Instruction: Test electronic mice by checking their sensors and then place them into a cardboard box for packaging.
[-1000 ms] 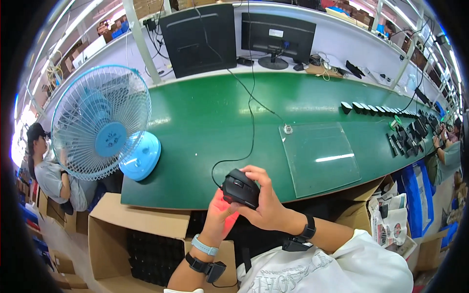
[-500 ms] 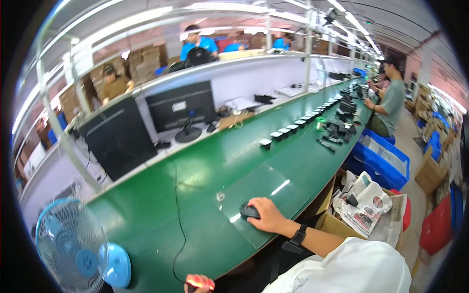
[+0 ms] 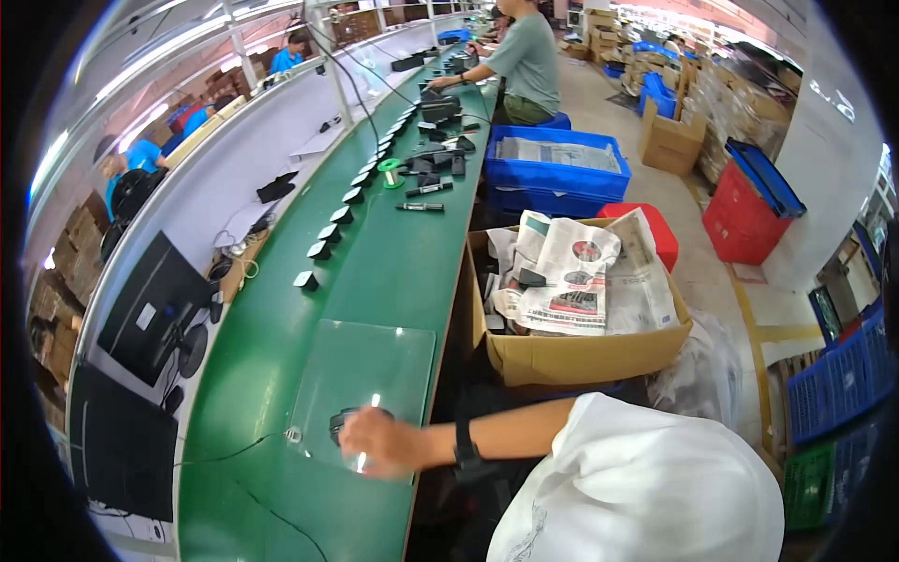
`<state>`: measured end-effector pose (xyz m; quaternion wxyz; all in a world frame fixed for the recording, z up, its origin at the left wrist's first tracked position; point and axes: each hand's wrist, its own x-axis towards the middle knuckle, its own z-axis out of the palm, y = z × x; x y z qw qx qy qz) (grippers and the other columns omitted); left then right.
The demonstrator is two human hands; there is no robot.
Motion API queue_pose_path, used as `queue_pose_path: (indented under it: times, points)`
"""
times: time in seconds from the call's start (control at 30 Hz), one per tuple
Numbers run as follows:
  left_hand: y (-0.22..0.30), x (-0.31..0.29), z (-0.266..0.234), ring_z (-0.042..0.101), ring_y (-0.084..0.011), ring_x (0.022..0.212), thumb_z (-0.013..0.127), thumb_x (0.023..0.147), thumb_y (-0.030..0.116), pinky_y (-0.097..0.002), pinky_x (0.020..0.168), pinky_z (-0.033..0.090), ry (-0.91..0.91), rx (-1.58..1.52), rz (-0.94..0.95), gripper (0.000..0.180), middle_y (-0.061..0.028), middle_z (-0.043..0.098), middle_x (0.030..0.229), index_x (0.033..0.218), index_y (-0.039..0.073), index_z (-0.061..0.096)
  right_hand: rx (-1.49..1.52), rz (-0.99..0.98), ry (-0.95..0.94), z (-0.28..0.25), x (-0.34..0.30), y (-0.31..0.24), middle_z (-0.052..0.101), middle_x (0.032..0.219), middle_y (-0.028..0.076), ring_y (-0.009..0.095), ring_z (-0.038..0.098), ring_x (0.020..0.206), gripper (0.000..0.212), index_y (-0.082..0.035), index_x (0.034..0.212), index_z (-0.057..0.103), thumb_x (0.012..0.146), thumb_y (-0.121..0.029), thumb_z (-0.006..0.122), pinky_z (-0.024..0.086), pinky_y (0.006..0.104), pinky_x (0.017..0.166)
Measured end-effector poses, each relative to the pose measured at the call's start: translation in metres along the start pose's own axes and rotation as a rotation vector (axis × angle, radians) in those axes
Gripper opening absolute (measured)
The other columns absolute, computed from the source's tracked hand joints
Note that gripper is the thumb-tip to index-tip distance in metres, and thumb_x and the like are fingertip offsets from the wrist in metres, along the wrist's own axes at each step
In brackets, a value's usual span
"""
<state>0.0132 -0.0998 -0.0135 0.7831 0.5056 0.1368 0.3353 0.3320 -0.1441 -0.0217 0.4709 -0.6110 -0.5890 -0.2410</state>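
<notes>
My right hand (image 3: 379, 444) is at a clear plate (image 3: 375, 361) on the green bench, its fingers curled and blurred. They close on a black, rounded thing like a computer mouse (image 3: 343, 424), which shows only beyond the fingertips; the palm covers the rest. Beside it, at the plate's left edge, sits a small clear round piece (image 3: 293, 435). My left hand is out of the picture. A thin dark cable (image 3: 272, 510) runs over the bench toward the lower edge.
Black blocks with white tops (image 3: 318, 250) line the bench. Beyond lie a green spool (image 3: 391, 172) and several black parts (image 3: 431, 164). Monitors (image 3: 150, 309) stand left. At right are a carton with newspaper (image 3: 581, 361), blue crates (image 3: 557, 164) and a co-worker (image 3: 529, 61).
The view has swung to the right. My left hand, with a red-glowing thing in it, and the blue fan have left the picture. My right hand stays by the black mouse-like thing.
</notes>
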Motion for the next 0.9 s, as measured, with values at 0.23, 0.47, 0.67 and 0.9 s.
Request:
queue_pose_path:
  times: [0.23, 0.47, 0.67, 0.9]
  points:
    - [-0.021, 0.005, 0.018, 0.057, -0.0229, 0.082, 0.079, 0.087, 0.012, -0.0368, 0.073, 0.048, 0.246, 1.079, 0.098, 0.025, -0.0093, 0.058, 0.089, 0.096, -0.001, 0.06, 0.884, 0.343, -0.374, 0.037, -0.047, -0.137, 0.061, 0.083, 0.019, 0.039, 0.063, 0.078, 0.03, -0.002, 0.087, 0.061, 0.093, -0.03, 0.068, 0.051, 0.047, 0.068]
    - [-0.01, 0.012, 0.042, 0.057, -0.0239, 0.069, 0.077, 0.091, 0.025, -0.0359, 0.064, 0.048, 0.432, 1.266, 0.219, 0.03, -0.0125, 0.061, 0.078, 0.089, 0.0, 0.06, 0.77, 0.304, -0.372, 0.041, -0.039, -0.147, 0.058, 0.072, 0.018, 0.036, 0.064, 0.061, 0.021, -0.001, 0.089, 0.049, 0.1, -0.018, 0.053, 0.049, 0.0435, 0.053]
    - [-0.016, 0.004, 0.008, 0.059, -0.0393, 0.073, 0.08, 0.082, 0.026, -0.0461, 0.07, 0.05, 0.507, 1.485, 0.191, 0.038, -0.0198, 0.061, 0.08, 0.094, -0.004, 0.061, 0.821, 0.641, -0.04, 0.061, -0.014, -0.126, 0.06, 0.067, 0.012, 0.036, 0.065, 0.059, 0.025, 0.002, 0.092, 0.056, 0.096, -0.021, 0.065, 0.049, 0.043, 0.053]
    - [0.002, 0.023, -0.075, 0.06, -0.0381, 0.091, 0.087, 0.082, 0.031, -0.0513, 0.087, 0.05, 0.826, 1.652, 0.152, 0.064, -0.0252, 0.058, 0.107, 0.123, -0.004, 0.05, 0.122, 0.184, -0.554, 0.019, -0.003, -0.032, 0.07, 0.072, 0.014, 0.037, 0.072, 0.07, 0.028, -0.008, 0.102, 0.075, 0.091, -0.033, 0.072, 0.058, 0.043, 0.061]
